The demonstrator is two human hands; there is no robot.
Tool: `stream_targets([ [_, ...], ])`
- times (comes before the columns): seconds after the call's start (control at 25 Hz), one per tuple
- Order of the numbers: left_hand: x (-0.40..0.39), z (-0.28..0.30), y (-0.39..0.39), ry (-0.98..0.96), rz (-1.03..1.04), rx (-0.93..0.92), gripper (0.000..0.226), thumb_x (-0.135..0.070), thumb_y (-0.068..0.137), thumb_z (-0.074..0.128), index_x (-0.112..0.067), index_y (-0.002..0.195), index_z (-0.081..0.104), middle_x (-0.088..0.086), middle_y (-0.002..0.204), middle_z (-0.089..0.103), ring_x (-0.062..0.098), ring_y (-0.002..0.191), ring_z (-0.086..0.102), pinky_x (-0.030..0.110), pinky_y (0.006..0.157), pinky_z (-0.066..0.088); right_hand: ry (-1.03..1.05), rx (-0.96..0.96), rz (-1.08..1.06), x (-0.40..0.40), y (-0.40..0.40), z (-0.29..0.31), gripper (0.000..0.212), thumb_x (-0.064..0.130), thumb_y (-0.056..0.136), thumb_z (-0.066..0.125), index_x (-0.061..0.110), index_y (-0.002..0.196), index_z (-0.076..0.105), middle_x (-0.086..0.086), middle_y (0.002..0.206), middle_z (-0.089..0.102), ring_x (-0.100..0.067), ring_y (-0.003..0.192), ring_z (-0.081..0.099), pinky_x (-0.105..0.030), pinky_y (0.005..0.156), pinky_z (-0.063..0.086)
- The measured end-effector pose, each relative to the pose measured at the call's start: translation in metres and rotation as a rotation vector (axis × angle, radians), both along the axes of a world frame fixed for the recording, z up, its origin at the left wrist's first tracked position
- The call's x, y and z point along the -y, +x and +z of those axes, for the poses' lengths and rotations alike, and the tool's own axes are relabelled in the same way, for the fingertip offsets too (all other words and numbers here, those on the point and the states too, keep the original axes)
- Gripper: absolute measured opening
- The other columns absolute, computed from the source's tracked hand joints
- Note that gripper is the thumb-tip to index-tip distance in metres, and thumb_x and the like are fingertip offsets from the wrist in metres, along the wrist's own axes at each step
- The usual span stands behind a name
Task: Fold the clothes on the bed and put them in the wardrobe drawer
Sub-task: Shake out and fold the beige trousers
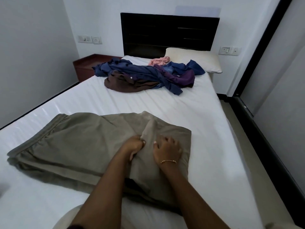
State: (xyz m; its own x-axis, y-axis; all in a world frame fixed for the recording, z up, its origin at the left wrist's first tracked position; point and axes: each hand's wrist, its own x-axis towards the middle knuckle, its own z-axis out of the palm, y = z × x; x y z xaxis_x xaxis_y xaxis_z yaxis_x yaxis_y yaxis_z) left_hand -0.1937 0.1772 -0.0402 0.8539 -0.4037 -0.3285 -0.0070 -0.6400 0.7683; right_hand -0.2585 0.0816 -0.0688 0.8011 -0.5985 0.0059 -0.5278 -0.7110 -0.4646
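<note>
— Lying where, the olive trousers [69, 144]?
— On the near part of the white bed [189, 109], spread flat. The left hand [134, 145] pinches a raised fold of them; the right hand [167, 149], with a gold bracelet [168, 161], presses on them with fingers loosely bent.
— And the other clothes?
— A pile of dark clothes [145, 76] lies far up, near the pillow [193, 61].
</note>
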Motion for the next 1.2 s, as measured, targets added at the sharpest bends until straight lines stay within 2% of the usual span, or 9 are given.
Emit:
stream_targets([
  [0.2,0.009,-0.005,-0.007,-0.14,0.035,-0.201,0.033,-0.007,0.097,0.045,-0.006,0.129,0.051,0.01,0.123,0.058,0.021,0.099,0.055,0.019,0.069,0.048,-0.181,-0.2,0.095,0.018,-0.026,-0.041,0.071,0.054,0.085,0.001,0.028,0.148,0.02,-0.002,0.158,0.006,-0.025,0.145,-0.003,-0.056,0.107,-0.009],
  [0.32,0.012,-0.007,-0.003,-0.258,0.063,-0.327,0.036,-0.012,0.096,0.049,-0.01,0.132,0.05,0.013,0.124,0.059,0.024,0.1,0.06,0.029,0.074,0.052,-0.112,-0.221,0.074,0.025,-0.018,-0.034,0.058,0.053,0.096,0.015,0.027,0.148,0.02,-0.001,0.158,0.004,-0.024,0.145,-0.005,-0.06,0.108,-0.009],
  [0.52,0.015,0.0,-0.01,-0.112,0.096,-0.157,0.033,-0.013,0.098,0.045,-0.007,0.13,0.05,0.007,0.121,0.057,0.018,0.092,0.052,0.026,0.075,0.043,-0.015,-0.266,0.092,0.031,-0.015,-0.014,0.051,0.049,0.097,0.028,0.026,0.142,0.035,0.0,0.156,0.017,-0.022,0.145,0.006,-0.057,0.111,0.001],
  [0.64,0.023,0.021,-0.013,-0.39,0.079,-0.369,0.031,-0.014,0.098,0.046,-0.005,0.127,0.053,0.009,0.104,0.065,0.02,0.088,0.062,0.029,0.073,0.052,0.4,-0.016,-0.062,0.049,-0.019,0.014,0.05,0.046,0.098,0.03,0.016,0.132,0.05,-0.008,0.144,0.042,-0.027,0.134,0.035,-0.046,0.111,0.019],
  [0.76,0.059,0.052,-0.048,-0.748,-0.142,-0.62,0.026,-0.016,0.094,0.049,-0.008,0.118,0.058,0.01,0.098,0.069,0.019,0.083,0.067,0.029,0.073,0.057,0.974,0.272,-0.201,0.092,-0.04,0.065,0.062,0.057,0.095,0.03,0.009,0.127,0.054,-0.015,0.13,0.056,-0.027,0.099,0.059,-0.031,0.08,0.047],
  [0.88,0.108,0.05,-0.106,-0.855,-0.505,-0.757,0.027,-0.015,0.094,0.046,-0.015,0.12,0.053,0.005,0.11,0.065,0.016,0.095,0.063,0.027,0.085,0.055,1.212,0.394,-0.23,0.15,-0.095,0.095,0.068,0.057,0.095,0.025,0.002,0.124,0.054,-0.013,0.104,0.066,-0.022,0.082,0.067,-0.02,0.061,0.047],
  [0.96,0.131,0.026,-0.128,-0.713,-0.586,-0.507,0.028,-0.013,0.094,0.049,-0.017,0.122,0.052,0.005,0.121,0.062,0.018,0.112,0.058,0.029,0.1,0.045,1.299,0.428,-0.271,0.187,-0.135,0.089,0.061,0.059,0.091,0.038,0.005,0.108,0.064,-0.009,0.091,0.072,-0.021,0.083,0.07,-0.025,0.068,0.052],
  [1.12,0.139,-0.027,-0.127,0.09,-0.86,0.616,0.046,-0.033,0.096,0.048,-0.015,0.138,0.043,0.007,0.147,0.038,0.024,0.139,0.029,0.039,0.115,0.021,1.082,0.272,-0.541,0.228,-0.178,0.024,0.029,0.024,0.09,0.058,0.002,0.108,0.063,-0.008,0.084,0.065,-0.02,0.07,0.058,-0.029,0.063,0.046],
  [1.2,0.134,-0.047,-0.124,0.418,-0.967,0.741,0.059,-0.046,0.098,0.035,-0.018,0.148,0.023,0.005,0.158,0.011,0.028,0.145,0.006,0.042,0.118,0.007,0.947,0.252,-0.622,0.232,-0.179,0.0,0.019,0.013,0.088,0.059,0.003,0.103,0.06,-0.012,0.089,0.062,-0.021,0.069,0.055,-0.028,0.061,0.044],
])
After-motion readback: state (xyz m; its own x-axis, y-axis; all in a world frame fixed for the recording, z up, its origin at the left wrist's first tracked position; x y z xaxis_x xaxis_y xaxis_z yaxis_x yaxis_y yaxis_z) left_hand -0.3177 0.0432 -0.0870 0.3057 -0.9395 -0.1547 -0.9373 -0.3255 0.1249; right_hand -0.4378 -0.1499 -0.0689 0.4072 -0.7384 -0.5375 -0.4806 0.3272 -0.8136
